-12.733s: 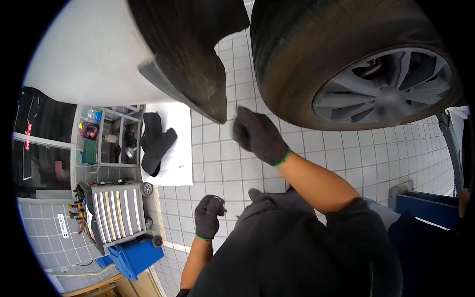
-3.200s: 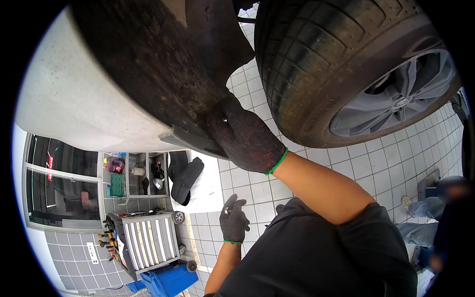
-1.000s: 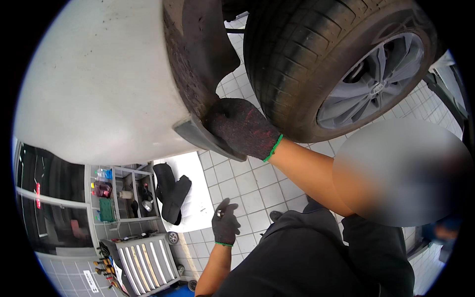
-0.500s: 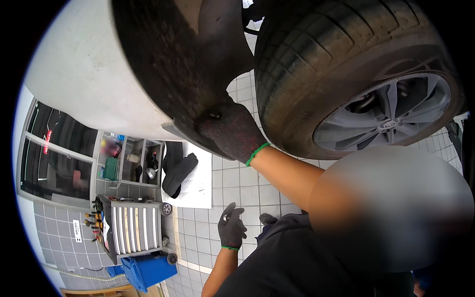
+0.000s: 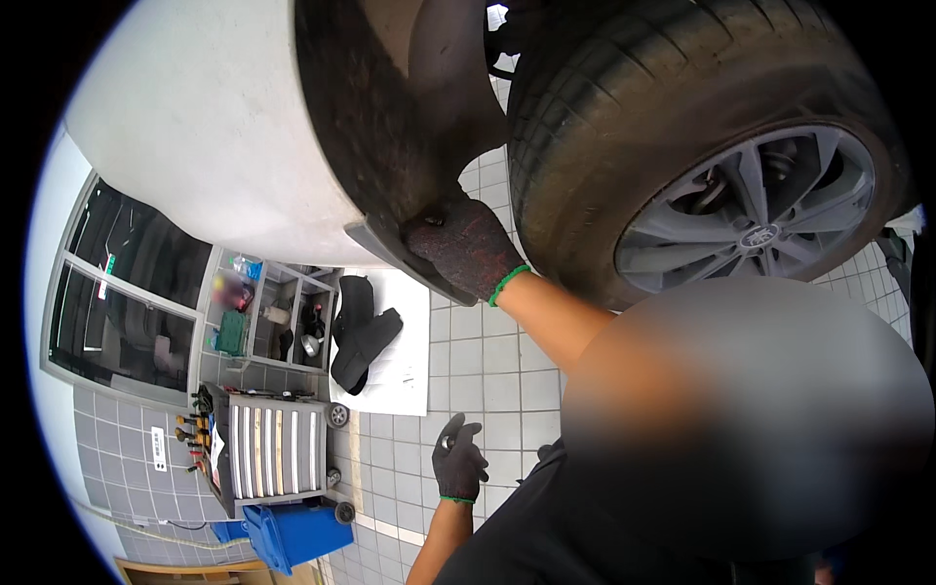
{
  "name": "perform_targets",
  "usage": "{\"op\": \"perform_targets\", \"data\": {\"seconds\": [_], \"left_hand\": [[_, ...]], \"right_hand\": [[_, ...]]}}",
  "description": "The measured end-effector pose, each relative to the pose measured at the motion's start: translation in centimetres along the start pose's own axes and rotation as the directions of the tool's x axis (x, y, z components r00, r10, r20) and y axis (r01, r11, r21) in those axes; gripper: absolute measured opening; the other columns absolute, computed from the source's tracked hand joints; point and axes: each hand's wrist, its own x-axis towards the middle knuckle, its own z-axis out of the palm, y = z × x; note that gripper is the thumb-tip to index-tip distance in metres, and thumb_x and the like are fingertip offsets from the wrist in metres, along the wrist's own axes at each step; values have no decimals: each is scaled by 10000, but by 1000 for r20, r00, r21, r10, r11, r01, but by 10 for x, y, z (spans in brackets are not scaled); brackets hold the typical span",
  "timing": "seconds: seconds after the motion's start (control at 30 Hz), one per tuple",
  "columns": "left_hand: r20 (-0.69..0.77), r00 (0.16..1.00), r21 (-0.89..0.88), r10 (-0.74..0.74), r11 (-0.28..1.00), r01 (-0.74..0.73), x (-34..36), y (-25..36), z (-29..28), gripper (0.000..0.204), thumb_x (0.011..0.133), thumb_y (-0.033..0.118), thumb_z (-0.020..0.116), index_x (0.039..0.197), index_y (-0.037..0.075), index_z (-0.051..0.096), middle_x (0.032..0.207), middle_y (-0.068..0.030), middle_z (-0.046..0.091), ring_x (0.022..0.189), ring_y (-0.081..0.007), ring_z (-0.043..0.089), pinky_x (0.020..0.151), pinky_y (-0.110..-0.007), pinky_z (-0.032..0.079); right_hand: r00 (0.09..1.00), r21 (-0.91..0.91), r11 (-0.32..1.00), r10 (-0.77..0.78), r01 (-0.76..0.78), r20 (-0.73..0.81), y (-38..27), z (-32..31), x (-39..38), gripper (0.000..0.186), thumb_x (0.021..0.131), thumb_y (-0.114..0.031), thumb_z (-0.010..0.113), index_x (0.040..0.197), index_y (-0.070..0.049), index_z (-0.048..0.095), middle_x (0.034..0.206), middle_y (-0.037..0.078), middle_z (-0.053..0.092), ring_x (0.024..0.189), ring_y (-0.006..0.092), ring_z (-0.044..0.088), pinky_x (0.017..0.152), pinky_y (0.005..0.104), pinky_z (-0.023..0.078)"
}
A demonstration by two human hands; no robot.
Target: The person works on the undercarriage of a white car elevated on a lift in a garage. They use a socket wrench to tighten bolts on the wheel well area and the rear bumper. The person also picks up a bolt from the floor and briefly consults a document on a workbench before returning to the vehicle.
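My right hand [image 5: 461, 246], in a dark knitted glove with a green cuff, reaches into the wheel arch. It is closed at the edge of the dark wheel arch liner [image 5: 366, 127], with a small black glossy piece [image 5: 435, 219] showing at its fingers. The fingertips are hidden. Lower down, over the floor, is my left hand [image 5: 458, 463] in a matching glove, its fingers curled. A tiny shiny thing [image 5: 448, 442] shows among them, too small to name. Right of my right hand stands the tyre [image 5: 585, 146] with its grey alloy wheel [image 5: 760, 234].
The white car body [image 5: 195, 127] spans the upper left. Black panels [image 5: 366, 346] lie on a white sheet [image 5: 409, 375] on the tiled floor [image 5: 487, 366]. Farther left are a wheeled tool cabinet [image 5: 278, 447], a blue bin [image 5: 302, 536] and shelves [image 5: 278, 312]. A blurred patch covers the lower right.
The view has shifted, so the car body and cabinet sit farther right and lower. My right hand keeps its place at the liner, and my left hand keeps its curled pose.
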Motion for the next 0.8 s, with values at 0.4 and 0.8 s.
{"op": "perform_targets", "data": {"seconds": [0.4,0.8], "left_hand": [[-63,998,-28,2,1000,-4,-14,9,-10,539,942,151,681,1412,-70,535,610,-72,604,406,-145,498,333,-279,370],[-161,985,-54,-60,997,52,-32,4,-50,509,918,193,718,1371,-18,620,851,-76,704,523,-115,567,413,-264,425]], "right_hand": [[992,255,964,-53,80,-113,41,14,5,396,910,-238,650,1198,35,652,1090,198,729,1023,301,687,942,385,531],[802,343,737,453,-583,389,140,12,-167,188,988,-195,584,872,-48,604,667,0,527,541,105,513,503,276,438]]}}
